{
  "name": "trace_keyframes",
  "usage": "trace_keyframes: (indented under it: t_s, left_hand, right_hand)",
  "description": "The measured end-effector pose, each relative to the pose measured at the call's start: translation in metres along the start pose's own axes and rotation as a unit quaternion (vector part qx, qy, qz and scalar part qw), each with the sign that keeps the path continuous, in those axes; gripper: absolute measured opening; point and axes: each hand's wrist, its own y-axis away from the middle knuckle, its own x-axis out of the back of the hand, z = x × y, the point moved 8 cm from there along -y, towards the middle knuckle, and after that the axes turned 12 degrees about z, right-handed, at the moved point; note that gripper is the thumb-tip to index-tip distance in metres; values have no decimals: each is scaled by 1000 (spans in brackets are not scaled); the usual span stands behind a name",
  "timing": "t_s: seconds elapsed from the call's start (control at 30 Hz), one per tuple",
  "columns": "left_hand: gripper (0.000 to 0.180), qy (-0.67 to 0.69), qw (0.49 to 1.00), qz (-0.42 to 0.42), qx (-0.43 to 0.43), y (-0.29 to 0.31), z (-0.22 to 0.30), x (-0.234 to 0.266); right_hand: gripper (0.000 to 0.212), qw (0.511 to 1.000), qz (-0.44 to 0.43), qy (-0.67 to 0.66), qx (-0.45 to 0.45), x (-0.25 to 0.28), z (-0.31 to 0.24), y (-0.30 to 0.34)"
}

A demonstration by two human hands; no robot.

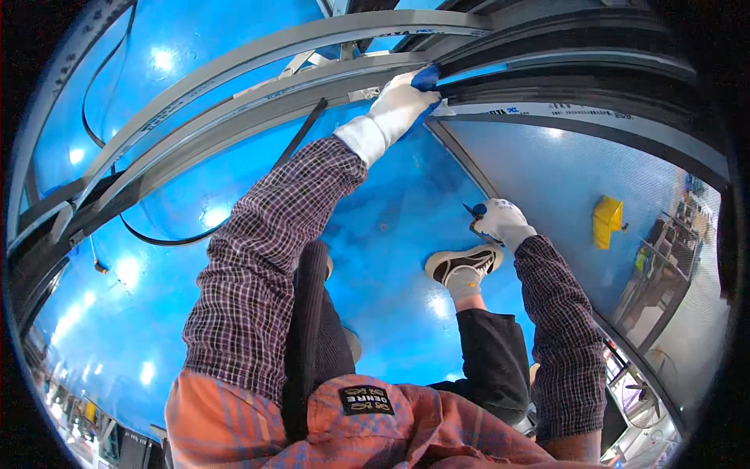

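My left hand [405,103], in a white glove with blue fingertips, reaches up and forward. Its fingers close over the corner of a dark-framed mesh panel [539,160], where the frame meets several long grey and black profiles. Lower and to the right, my right hand [502,222] wears a matching glove. It is closed on a small dark pointed tool [473,211], whose tip sticks out to the left; the fingers hide most of it, so its exact kind does not show. That hand is beside the panel's lower edge, above my shoe [465,264].
Long curved-looking metal profiles [258,62] stretch across the far left. A black strip [168,241] loops over the glossy blue floor [383,234]. Behind the mesh are a yellow object [606,222] and a rack [656,270]. A small orange-tipped item [100,267] lies at left.
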Motion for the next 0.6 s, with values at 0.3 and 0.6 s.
trace_keyframes:
  t_s: [0.3, 0.6]
  left_hand:
    - [38, 37, 993, 25, -108, 35, 64, 43]
    - [38, 96, 993, 51, 52, -19, -71, 36]
  right_hand:
    - [40, 1000, 3, 29, -12, 22, -31, 11]
    - [40, 998, 9, 55, -36, 32, -30, 8]
